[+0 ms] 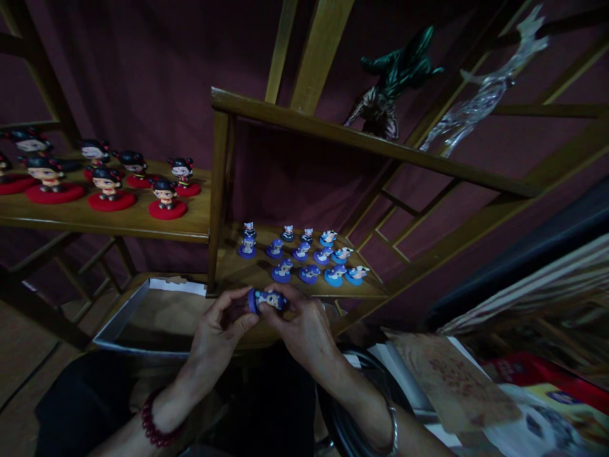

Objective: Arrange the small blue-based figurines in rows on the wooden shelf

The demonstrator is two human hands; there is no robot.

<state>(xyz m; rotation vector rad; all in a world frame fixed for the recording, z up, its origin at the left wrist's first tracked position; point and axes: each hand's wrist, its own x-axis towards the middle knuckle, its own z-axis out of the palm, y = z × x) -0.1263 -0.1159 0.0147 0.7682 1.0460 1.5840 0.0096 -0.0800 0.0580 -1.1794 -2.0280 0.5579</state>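
Both hands pinch one small blue-based figurine [266, 299] just before the front edge of the low shelf [228, 274]: the left hand [216, 330] grips its base end, the right hand [299, 324] its body. Behind it, blue figurines [309, 254] stand in rows on that shelf. Farther left, red-based dolls [110, 189] fill the higher shelf.
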